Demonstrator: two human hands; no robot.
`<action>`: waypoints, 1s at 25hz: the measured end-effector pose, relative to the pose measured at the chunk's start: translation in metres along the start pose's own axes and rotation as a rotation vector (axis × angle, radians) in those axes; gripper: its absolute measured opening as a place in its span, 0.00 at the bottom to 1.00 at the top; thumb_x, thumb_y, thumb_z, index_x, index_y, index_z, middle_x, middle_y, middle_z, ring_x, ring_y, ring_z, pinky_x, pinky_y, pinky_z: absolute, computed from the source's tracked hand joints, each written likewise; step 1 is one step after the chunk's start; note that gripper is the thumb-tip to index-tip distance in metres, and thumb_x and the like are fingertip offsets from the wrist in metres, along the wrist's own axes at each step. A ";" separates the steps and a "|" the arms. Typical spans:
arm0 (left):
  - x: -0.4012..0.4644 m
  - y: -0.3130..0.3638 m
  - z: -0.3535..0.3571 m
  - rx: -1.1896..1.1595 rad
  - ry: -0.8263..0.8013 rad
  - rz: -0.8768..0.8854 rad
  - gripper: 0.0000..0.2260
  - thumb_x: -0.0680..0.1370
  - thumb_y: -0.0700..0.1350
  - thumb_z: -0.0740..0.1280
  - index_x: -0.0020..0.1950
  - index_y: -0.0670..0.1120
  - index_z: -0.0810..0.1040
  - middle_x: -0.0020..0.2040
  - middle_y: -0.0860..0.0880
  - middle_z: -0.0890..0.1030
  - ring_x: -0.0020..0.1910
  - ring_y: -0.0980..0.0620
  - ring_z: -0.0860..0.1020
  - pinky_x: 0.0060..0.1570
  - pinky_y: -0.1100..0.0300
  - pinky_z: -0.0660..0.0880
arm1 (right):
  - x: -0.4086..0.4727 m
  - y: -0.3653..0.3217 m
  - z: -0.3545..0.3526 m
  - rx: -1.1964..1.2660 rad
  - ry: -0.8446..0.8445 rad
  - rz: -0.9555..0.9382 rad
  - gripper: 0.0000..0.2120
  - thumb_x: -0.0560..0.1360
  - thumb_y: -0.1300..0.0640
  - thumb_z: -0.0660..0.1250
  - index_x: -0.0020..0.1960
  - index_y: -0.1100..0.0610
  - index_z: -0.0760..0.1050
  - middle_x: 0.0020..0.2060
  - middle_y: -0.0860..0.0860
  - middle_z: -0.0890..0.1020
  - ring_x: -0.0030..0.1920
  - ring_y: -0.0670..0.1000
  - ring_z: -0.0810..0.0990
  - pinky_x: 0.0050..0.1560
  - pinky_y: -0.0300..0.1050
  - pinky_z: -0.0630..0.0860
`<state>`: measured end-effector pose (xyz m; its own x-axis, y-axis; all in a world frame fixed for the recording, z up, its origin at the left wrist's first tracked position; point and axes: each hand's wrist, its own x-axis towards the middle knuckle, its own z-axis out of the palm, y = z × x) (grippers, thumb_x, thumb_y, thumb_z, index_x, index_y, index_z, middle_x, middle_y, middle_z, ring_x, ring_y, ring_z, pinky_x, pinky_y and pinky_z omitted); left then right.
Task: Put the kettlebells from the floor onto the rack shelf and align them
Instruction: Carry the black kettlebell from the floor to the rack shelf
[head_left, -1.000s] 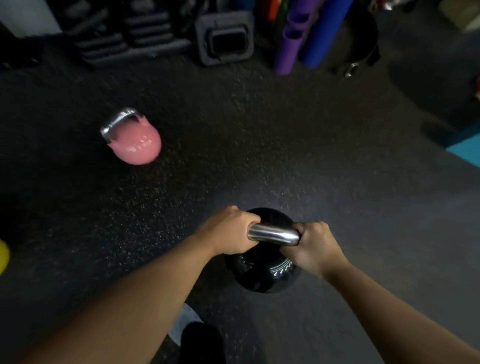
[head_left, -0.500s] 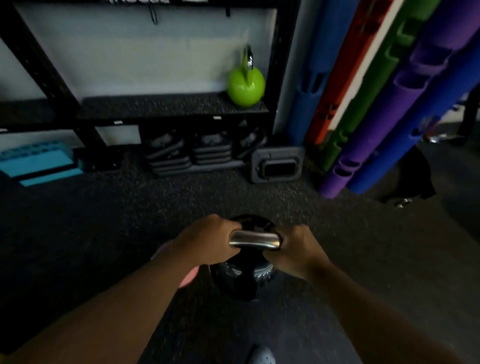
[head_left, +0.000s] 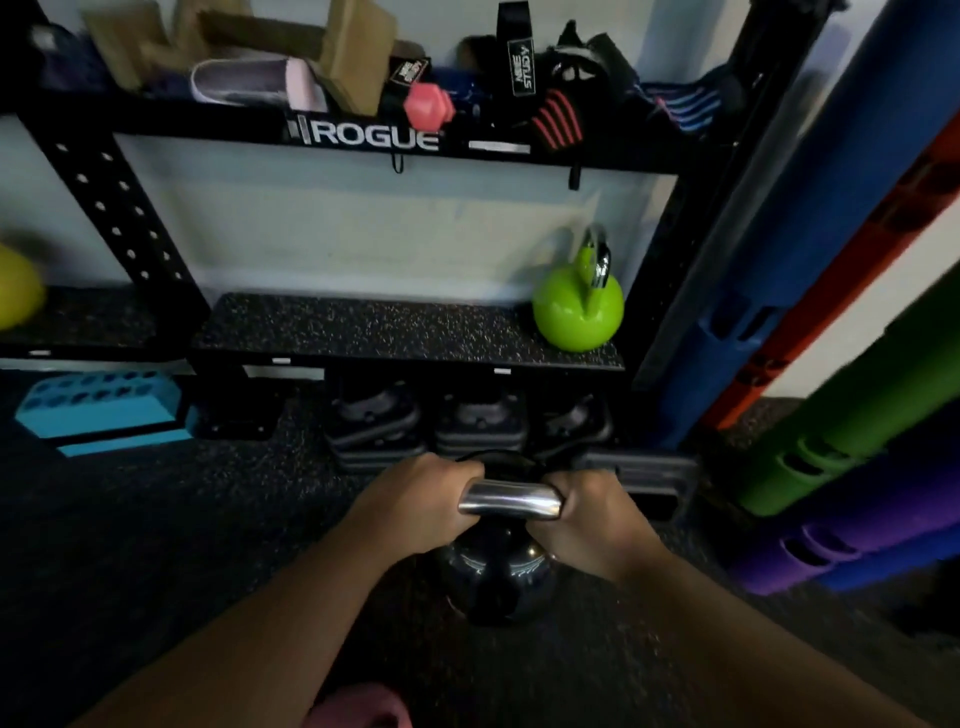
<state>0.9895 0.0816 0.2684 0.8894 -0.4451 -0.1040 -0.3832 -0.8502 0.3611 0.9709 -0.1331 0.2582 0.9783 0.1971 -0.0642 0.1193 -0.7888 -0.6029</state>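
Left hand (head_left: 415, 506): fingers wrapped tight round the left end of the steel handle (head_left: 510, 500) of the black kettlebell (head_left: 493, 577).
Right hand (head_left: 597, 519): closed in the same way on the right end of that handle; the bare middle of the bar shows between the two fists.
Black kettlebell: hangs below the hands, near the centre of the view, in front of the rack; whether it is clear of the floor (head_left: 156, 519) cannot be told.
Rack shelf (head_left: 363, 332): low, black, speckled rubber top, beyond the hands.
Green kettlebell (head_left: 577, 306): stands upright at the right end of the rack shelf, handle turned edge-on.
Yellow kettlebell (head_left: 15, 293): blurred, at the far left edge, on the neighbouring shelf section.
Pink object (head_left: 358, 706): partly visible at the bottom edge, on the floor between the forearms.
Upper shelf (head_left: 363, 136): black beam lettered ROGUE, carrying straps, blocks and a pink dumbbell (head_left: 428, 106).
Foam rollers (head_left: 857, 415): blue, orange, green and purple, leaning at the right.
Blue block (head_left: 98, 410): on the floor, left, beneath the rack.
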 end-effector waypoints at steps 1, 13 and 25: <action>0.023 -0.015 -0.008 0.013 0.019 0.003 0.10 0.75 0.48 0.68 0.36 0.54 0.68 0.34 0.54 0.78 0.33 0.53 0.78 0.29 0.60 0.66 | 0.031 -0.001 -0.001 -0.005 0.006 -0.007 0.03 0.66 0.54 0.69 0.36 0.53 0.79 0.29 0.49 0.82 0.30 0.46 0.82 0.30 0.43 0.77; 0.294 -0.127 -0.052 0.100 0.204 -0.045 0.15 0.76 0.42 0.71 0.62 0.47 0.79 0.47 0.49 0.84 0.36 0.53 0.77 0.35 0.64 0.74 | 0.336 0.049 -0.044 -0.061 0.089 -0.185 0.10 0.68 0.62 0.73 0.49 0.56 0.84 0.35 0.51 0.85 0.35 0.47 0.81 0.34 0.29 0.67; 0.460 -0.202 -0.053 -0.091 0.300 -0.061 0.12 0.73 0.35 0.73 0.56 0.43 0.80 0.44 0.43 0.84 0.38 0.47 0.81 0.40 0.52 0.80 | 0.517 0.103 -0.041 -0.056 0.057 -0.105 0.05 0.71 0.59 0.71 0.47 0.54 0.77 0.33 0.49 0.77 0.34 0.50 0.76 0.30 0.34 0.67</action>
<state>1.4898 0.0636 0.1970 0.9489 -0.2800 0.1452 -0.3154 -0.8377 0.4458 1.4959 -0.1362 0.1958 0.9678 0.2480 0.0436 0.2294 -0.7972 -0.5584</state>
